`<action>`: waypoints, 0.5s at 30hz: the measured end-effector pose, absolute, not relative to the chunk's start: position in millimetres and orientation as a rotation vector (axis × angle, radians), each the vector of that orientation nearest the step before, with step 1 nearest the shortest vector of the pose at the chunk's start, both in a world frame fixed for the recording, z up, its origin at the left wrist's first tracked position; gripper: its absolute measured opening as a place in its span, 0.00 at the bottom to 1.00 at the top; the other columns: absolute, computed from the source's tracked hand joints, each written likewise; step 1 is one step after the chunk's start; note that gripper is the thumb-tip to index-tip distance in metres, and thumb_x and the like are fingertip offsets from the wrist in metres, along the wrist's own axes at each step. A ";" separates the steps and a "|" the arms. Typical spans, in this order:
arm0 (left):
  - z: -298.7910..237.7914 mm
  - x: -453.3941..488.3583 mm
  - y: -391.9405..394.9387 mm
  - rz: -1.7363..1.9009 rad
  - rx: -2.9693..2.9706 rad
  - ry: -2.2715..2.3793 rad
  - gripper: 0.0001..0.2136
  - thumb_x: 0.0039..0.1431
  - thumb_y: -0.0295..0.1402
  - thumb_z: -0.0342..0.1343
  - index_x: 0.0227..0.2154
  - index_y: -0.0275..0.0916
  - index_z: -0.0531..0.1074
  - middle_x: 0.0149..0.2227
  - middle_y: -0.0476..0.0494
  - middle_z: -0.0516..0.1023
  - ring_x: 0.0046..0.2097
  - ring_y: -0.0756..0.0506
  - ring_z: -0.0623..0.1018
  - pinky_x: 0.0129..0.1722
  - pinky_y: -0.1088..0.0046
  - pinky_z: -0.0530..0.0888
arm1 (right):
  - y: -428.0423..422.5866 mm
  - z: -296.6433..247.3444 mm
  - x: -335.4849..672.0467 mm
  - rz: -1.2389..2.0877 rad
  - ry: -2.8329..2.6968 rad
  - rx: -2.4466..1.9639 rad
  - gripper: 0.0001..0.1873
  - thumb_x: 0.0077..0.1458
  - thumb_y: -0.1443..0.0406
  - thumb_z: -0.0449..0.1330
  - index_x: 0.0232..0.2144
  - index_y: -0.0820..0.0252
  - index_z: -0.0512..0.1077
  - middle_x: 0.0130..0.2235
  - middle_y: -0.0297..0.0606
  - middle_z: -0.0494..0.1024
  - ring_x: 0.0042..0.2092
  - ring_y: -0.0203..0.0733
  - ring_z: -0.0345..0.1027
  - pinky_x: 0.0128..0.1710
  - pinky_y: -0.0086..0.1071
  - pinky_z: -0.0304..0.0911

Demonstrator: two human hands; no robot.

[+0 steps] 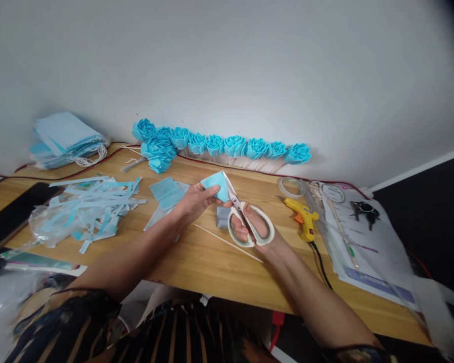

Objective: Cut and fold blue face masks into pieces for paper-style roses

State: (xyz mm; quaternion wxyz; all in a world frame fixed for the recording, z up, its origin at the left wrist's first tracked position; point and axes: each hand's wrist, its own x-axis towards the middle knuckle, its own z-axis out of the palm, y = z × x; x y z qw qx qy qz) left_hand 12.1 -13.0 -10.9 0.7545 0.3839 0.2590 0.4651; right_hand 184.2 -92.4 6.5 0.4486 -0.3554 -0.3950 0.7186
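Note:
My left hand (195, 200) pinches a small folded piece of light blue fabric (215, 184) above the wooden table (196, 262). My right hand (254, 229) has its fingers through the white handles of a pair of scissors (245, 222). The blades point up along the right edge of the blue piece. A thin wooden stick (229, 243) lies on the table just under both hands. A small grey-blue scrap (223, 217) sits between my hands.
A row of blue fabric roses (227, 145) lines the wall. Cut blue strips (94, 204) lie at left, blue squares (166, 192) near them, a mask stack (66, 138) at far left, a phone (13, 214). Right: a yellow glue gun (304, 217), tape roll (291, 186), papers (366, 242).

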 end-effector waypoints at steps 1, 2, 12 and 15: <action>-10.8 12.2 -12.9 1.019 0.833 0.570 0.17 0.41 0.39 0.74 0.28 0.32 0.78 0.26 0.44 0.81 0.27 0.49 0.78 0.31 0.74 0.76 | -92.4 6.9 183.8 1.774 -0.984 -0.880 0.31 0.48 0.43 0.66 0.41 0.62 0.73 0.20 0.26 0.65 0.16 0.27 0.52 0.13 0.22 0.48; -10.5 12.2 -12.7 1.022 0.829 0.572 0.17 0.40 0.39 0.74 0.27 0.32 0.78 0.26 0.44 0.80 0.27 0.49 0.78 0.31 0.74 0.76 | -92.3 7.0 183.5 1.774 -0.988 -0.879 0.31 0.48 0.43 0.66 0.41 0.62 0.73 0.20 0.26 0.64 0.16 0.27 0.52 0.13 0.22 0.48; -4.4 9.3 -13.6 1.067 0.835 0.574 0.17 0.41 0.40 0.74 0.26 0.32 0.77 0.24 0.45 0.80 0.27 0.50 0.77 0.30 0.74 0.76 | -92.0 2.7 184.4 1.813 -1.015 -0.837 0.29 0.52 0.44 0.65 0.44 0.61 0.73 0.21 0.26 0.65 0.17 0.27 0.51 0.14 0.22 0.49; -5.7 9.5 -12.7 1.079 0.850 0.570 0.16 0.42 0.40 0.73 0.27 0.32 0.78 0.25 0.45 0.80 0.27 0.50 0.78 0.29 0.75 0.76 | -91.4 0.6 184.8 1.803 -1.019 -0.819 0.27 0.53 0.45 0.64 0.43 0.60 0.71 0.22 0.26 0.66 0.18 0.27 0.53 0.15 0.22 0.49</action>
